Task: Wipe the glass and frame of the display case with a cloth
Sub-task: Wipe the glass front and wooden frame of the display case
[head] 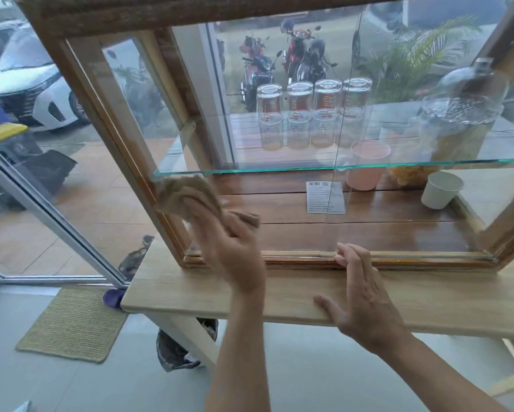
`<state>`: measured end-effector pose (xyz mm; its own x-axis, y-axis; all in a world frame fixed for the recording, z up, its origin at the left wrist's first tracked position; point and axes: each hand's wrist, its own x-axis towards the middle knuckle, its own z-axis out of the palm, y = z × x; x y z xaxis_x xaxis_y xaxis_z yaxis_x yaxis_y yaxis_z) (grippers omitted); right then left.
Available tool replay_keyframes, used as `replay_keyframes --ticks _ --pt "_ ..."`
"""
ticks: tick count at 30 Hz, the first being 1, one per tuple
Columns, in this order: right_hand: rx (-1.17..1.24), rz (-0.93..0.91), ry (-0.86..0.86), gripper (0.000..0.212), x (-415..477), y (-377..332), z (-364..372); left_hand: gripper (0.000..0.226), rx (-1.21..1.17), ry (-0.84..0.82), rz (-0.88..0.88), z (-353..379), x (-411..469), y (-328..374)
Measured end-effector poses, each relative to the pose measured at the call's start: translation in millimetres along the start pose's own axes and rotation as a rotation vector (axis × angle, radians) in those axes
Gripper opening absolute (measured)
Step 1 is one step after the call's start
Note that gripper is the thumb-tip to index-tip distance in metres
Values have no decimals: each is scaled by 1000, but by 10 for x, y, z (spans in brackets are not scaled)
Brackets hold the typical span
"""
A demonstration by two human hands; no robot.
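Observation:
A wooden-framed glass display case [113, 135] stands on a light wooden table [279, 295]. My left hand [235, 251] grips a beige cloth [187, 194] and presses it against the front glass, low down by the left frame post. My right hand [359, 295] is open, its fingertips resting on the bottom frame rail beside the edge of a sliding glass pane [336, 185]. Both forearms reach in from the bottom of the view.
Inside the case, a glass shelf [279, 169] carries several upturned glasses [312, 114] and a glass jar [457, 120]. Below stand a pink cup [365, 168], a white cup [440, 190] and a label card [324, 197]. A woven mat [71, 325] lies on the floor at left.

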<state>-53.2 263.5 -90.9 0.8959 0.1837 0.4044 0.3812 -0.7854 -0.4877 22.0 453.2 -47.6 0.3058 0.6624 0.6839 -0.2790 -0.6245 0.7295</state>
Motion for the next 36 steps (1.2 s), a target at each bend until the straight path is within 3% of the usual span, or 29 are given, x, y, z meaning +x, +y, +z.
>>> replay_keyframes --ticks 2,5,7,12,15,18,21,24,26,29,31,34,36 --pt "-2 3 3 92 -9 -1 11 48 43 90 -90 -57 71 -133" --pt "-4 12 -3 93 -18 -19 8 47 -30 -119 -146 -43 -461 189" --pt "-5 4 -5 93 -14 -19 5 52 -70 -230 -16 3 -591 448" --pt "-8 -2 -13 92 -14 1 7 48 -36 -63 43 12 -41 117" --pt "-1 14 -3 92 -22 -10 6 45 -15 -149 -50 -48 -432 154" --pt "0 3 3 92 -22 2 14 48 -37 -268 190 34 -537 510" --pt "5 -1 6 92 -20 11 7 44 0 -119 302 102 89 480" --pt "11 3 8 92 -25 10 15 42 28 12 166 -10 235 203" --pt "6 8 8 92 -26 -10 18 41 12 -89 130 -25 -139 258" --pt "-2 -1 0 92 -27 -6 16 39 -38 -234 342 100 -329 618" --pt "2 -5 1 92 -21 2 3 38 -47 -163 414 123 108 716" --pt "4 -4 0 92 -21 3 12 40 8 1 341 -16 519 523" --pt "8 3 5 92 -24 -22 10 42 7 -32 269 -73 287 440"
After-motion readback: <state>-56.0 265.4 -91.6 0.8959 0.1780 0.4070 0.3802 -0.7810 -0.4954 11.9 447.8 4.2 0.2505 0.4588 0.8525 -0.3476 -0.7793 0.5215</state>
